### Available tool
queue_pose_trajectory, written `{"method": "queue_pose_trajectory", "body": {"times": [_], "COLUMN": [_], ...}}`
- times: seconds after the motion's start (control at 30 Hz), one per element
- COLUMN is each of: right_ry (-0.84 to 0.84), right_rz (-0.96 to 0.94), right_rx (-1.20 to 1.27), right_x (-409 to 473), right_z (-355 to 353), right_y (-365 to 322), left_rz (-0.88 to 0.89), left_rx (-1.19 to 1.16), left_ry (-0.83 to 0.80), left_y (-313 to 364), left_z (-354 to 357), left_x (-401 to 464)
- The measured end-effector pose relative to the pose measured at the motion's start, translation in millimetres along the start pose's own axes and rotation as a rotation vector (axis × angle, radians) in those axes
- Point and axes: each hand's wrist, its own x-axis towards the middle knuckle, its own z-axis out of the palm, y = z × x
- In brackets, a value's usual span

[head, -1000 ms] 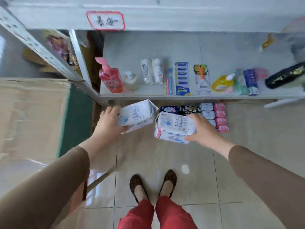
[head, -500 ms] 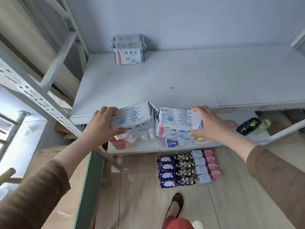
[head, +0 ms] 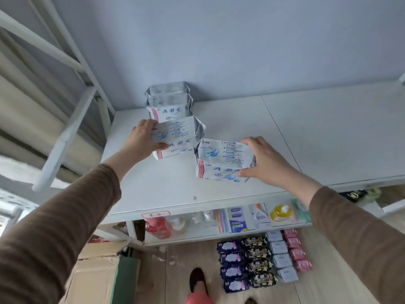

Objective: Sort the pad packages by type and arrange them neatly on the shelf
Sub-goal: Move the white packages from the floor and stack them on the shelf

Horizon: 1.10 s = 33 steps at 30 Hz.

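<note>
My left hand (head: 145, 137) grips a white ABC pad package (head: 178, 137) over the white upper shelf (head: 285, 137), just in front of a stack of matching white ABC packages (head: 168, 102) at the back wall. My right hand (head: 260, 160) holds a second white ABC pad package (head: 223, 161) lower and to the right, close to the shelf top. On the floor below lie rows of purple packages (head: 232, 265), black packages (head: 258, 262), pale blue packages (head: 281, 255) and pink packages (head: 297, 250).
The lower shelf (head: 219, 236) holds a red pump bottle (head: 157, 227), toothbrushes and small boxed goods. A cardboard box (head: 96, 273) stands at the left by the shelf post. A white metal frame (head: 72, 62) rises at the left. My shoe (head: 198, 281) is on the floor.
Both hands have risen from floor level and carried the two white packages forward over the upper shelf, the left one up to the stack at the back.
</note>
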Motion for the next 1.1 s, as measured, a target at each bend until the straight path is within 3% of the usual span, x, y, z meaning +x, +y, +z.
{"method": "queue_pose_trajectory", "body": {"times": [0.23,0.47,0.63,0.87,1.1], "right_ry": [0.004,-0.039,-0.095,-0.092,0.098], "right_rz": [0.01,-0.005,-0.06,-0.118,-0.061], "right_rx": [0.052,0.085,0.091,0.05,0.012], "right_x": [51.1,91.5,123.8,176.8,179.4], "right_z": [22.8,45.3,62.3,86.9,106.6], "right_y": [-21.3,-43.1,-61.9,-80.4,-84.2], "left_rz": [0.014,0.052,0.05,-0.095,-0.11], "left_rx": [-0.028,-0.081,-0.132,-0.104,-0.088], "left_ry": [-0.017,0.032,0.091,0.181,0.156], "left_y": [-33.8,-53.7,-57.3,-77.7,-67.2], "left_z": [15.9,26.2,23.4,3.9,17.8], "left_x": [83.5,110.9,91.8,26.4,-23.2]}}
